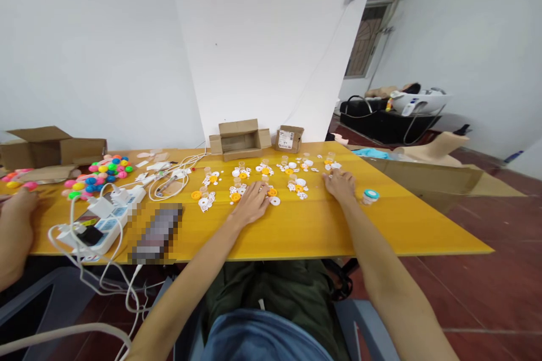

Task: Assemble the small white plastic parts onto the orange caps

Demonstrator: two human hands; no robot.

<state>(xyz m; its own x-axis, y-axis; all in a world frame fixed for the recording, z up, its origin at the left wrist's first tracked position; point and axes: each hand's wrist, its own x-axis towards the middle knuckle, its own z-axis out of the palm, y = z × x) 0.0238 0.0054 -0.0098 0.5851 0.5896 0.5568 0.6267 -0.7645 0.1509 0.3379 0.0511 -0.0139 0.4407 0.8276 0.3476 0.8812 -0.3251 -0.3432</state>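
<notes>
My left hand [253,203] rests low over a pile of small parts at the middle of the table, fingers stretched forward and partly covering the pile. Beside it lie a yellow round piece [272,192] and a white disc [275,201]. My right hand [341,185] reaches over the table farther right, its fingers extended toward some white pieces [335,166]. Nothing shows as held in either hand, though the fingertips are small and partly hidden. A small clear jar with a turquoise lid [371,195] stands to the right of my right hand.
Similar piles with clear cups [241,164] and yellow pieces [213,179] spread across the table [296,231]. An open cardboard box [240,144] and a smaller box [289,139] stand behind. Leftward are a phone [157,234], power strip [122,217], colourful balls [101,175] and another person's arm [17,225].
</notes>
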